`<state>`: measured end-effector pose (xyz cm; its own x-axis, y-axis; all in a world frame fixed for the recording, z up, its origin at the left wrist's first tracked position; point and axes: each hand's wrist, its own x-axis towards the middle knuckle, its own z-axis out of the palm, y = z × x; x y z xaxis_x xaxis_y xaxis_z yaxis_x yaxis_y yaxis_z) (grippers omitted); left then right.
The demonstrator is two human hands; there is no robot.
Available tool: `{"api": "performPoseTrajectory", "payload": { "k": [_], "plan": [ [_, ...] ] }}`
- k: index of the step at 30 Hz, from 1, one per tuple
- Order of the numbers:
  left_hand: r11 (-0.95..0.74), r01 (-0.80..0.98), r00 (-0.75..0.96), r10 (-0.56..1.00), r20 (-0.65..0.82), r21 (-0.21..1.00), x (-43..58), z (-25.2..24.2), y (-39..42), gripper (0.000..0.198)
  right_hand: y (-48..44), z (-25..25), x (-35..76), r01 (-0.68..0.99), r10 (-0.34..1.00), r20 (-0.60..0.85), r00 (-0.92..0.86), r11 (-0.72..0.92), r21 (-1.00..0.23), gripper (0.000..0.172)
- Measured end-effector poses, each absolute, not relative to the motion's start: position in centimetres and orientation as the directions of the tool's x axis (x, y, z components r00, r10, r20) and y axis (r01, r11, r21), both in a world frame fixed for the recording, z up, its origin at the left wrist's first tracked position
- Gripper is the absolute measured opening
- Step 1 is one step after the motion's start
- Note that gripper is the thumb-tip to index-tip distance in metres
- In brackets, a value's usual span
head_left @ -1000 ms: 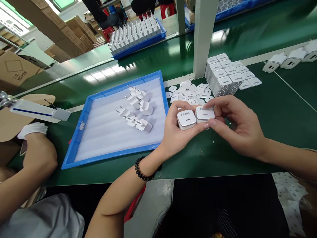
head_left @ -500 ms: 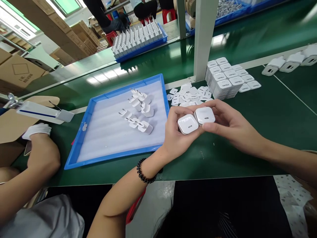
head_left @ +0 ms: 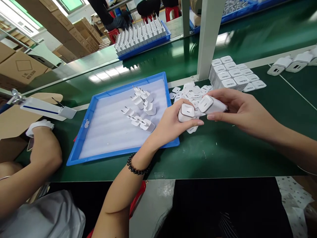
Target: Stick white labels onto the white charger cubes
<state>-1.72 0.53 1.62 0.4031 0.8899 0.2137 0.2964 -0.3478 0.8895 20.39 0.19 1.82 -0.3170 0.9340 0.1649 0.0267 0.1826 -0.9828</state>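
My left hand (head_left: 170, 124) grips a white charger (head_left: 186, 112) with its port face turned up toward me. A second white charger (head_left: 213, 104), tilted on its side, is pinched between the thumb and fingers of my right hand (head_left: 237, 107). The two chargers are slightly apart, above loose white labelled cards (head_left: 189, 94) scattered on the green table. To the left, a blue tray (head_left: 119, 152) with a white lining holds several white plug chargers (head_left: 140, 102), prongs up. Behind my right hand stand stacks of the white cards (head_left: 228, 72).
A grey post (head_left: 210, 36) rises behind the card stacks. More chargers (head_left: 279, 65) stand at the far right. Across the table is a blue tray of plugs (head_left: 141, 36). At left, a co-worker's arm (head_left: 46, 152) lies near a white device (head_left: 47, 109).
The two chargers, side by side before, have moved apart. My right hand has tilted its charger onto its side, and more of the cards show beneath.
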Motion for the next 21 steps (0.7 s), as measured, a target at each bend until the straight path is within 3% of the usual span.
{"api": "performPoseTrajectory", "payload": {
  "k": [3,7,14,21],
  "plan": [
    [-0.425,0.405,0.401,0.878,0.260,0.810,-1.8,2.0,0.3,0.027,-0.1,1.5,20.6,0.241,0.878,0.377,-0.296,0.450,-0.860,0.036],
    [-0.474,0.473,0.386,0.869,0.309,0.743,-1.4,1.8,-0.1,0.020,-0.5,1.3,20.7,0.410,0.824,0.449,-0.346,0.563,-0.718,0.037],
    [-0.544,0.611,0.447,0.836,0.317,0.575,-1.4,1.5,-0.3,0.026,-0.7,1.3,20.5,0.403,0.794,0.452,-0.407,0.600,-0.692,0.035],
    [-0.582,0.752,0.523,0.812,0.258,0.310,-1.5,1.1,-0.9,0.019,-1.2,1.1,20.2,0.411,0.767,0.424,-0.481,0.625,-0.664,0.029]
  ]
}}
